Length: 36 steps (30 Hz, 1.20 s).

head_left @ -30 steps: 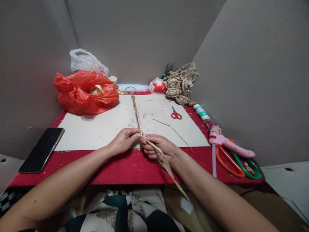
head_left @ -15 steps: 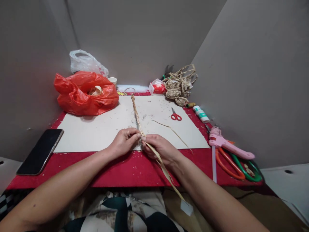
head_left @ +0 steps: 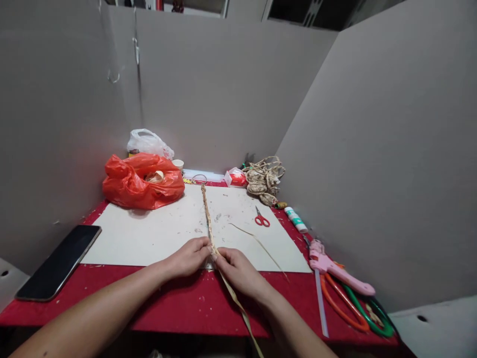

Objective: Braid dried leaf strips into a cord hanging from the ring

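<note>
A long braided straw cord (head_left: 206, 211) runs from the back of the white board (head_left: 149, 233) toward me. My left hand (head_left: 190, 257) pinches its near end, fingers closed. My right hand (head_left: 238, 271) is closed on the loose flat straw strips (head_left: 238, 308) that trail off the braid and hang down past the table's front edge. The two hands touch at the braid's working end. A single loose straw strip (head_left: 261, 243) lies on the board to the right of my hands.
A black phone (head_left: 57, 268) lies at the left on the red cloth. A red plastic bag (head_left: 143, 181) and a white bag (head_left: 149, 143) sit at the back left. Red scissors (head_left: 262, 220), a glue bottle (head_left: 296, 220), a pink glue gun (head_left: 341, 268), straw coils (head_left: 263, 179); grey partitions surround.
The camera has tilted upward, so the table sits lower in the picture and more wall shows. Both hands stay at the braid's near end, still gripping it.
</note>
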### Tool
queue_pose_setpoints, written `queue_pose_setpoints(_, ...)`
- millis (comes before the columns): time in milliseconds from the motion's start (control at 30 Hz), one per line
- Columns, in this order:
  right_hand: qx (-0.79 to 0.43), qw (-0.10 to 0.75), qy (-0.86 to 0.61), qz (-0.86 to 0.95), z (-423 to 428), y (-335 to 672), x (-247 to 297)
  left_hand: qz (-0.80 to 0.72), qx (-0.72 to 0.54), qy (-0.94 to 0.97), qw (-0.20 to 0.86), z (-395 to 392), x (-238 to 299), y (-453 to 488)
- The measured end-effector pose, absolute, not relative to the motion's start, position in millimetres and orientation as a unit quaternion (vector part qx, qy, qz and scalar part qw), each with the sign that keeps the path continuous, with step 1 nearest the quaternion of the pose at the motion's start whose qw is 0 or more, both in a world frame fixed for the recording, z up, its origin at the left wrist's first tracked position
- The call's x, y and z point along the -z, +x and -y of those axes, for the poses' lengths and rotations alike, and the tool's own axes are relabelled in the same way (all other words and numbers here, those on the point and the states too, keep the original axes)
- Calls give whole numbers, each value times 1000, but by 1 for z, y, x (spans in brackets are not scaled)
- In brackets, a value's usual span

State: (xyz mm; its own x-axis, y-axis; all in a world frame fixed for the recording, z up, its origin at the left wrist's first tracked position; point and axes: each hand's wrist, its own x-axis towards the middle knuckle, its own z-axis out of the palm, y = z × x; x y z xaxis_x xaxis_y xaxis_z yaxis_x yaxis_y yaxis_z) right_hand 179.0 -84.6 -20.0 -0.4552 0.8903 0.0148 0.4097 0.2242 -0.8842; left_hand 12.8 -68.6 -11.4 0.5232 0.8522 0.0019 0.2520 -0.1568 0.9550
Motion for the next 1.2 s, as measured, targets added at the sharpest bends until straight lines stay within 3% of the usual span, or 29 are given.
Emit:
queue_pose_setpoints(133,-365,242,-461,772,88,180,18,-391,-280,725,493,72,5,13)
queue_pose_setpoints(367,-93,87,-578,806,100,172,7,-415,-272,652,574,70,6,12)
queue_pose_setpoints(500,-12,31,-579,814,104,168,5,-418,-274,622,604,71,8,13)
queue_pose_setpoints(767,-15,82,-604,792,114,175,2,-383,-321,626,599,69,15,16)
queue_pose_setpoints(1000,-90,132,-618,770,121,154,7,-384,-332,610,608,67,20,15)
queue_pose_setpoints(1200,-42,98,-648,754,123,134,15,-392,-328,578,636,69,20,14)
